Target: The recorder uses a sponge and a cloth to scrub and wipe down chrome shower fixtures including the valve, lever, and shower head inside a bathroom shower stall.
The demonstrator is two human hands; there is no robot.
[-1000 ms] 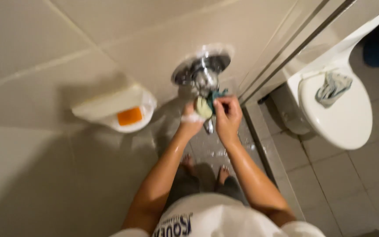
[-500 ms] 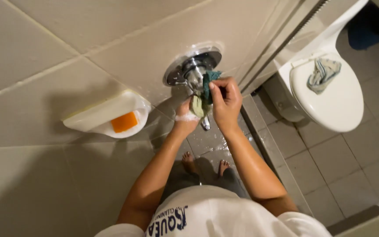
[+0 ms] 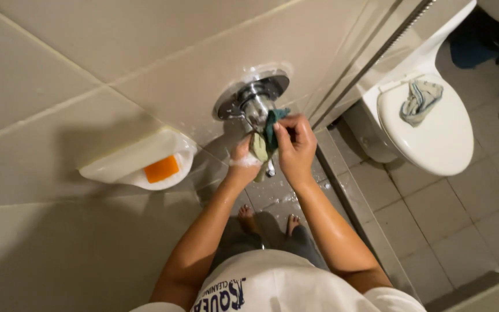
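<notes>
right hand [image 3: 295,144]: closed on teal cloth [image 3: 272,124], pressing it to chrome valve [image 3: 252,98] at 12 o'clock, grip suits rubbing the handle.
left hand [image 3: 244,164]: closed around pale sponge [image 3: 259,147] just under the valve, foam on wrist.
valve: wall-mounted, wet, just above both hands.
soap dish [image 3: 140,164]: 9 o'clock, orange soap [image 3: 162,169] inside.
toilet [image 3: 428,127]: 3 o'clock, rag [image 3: 420,101] on lid, well apart.

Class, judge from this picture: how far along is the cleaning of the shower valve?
Done: suds on the wet floor suggest soaping has happened. In hand: both hands, left hand and right hand, hold a teal cloth on the chrome shower valve. Left: foam remains on the left wrist and floor.
</notes>
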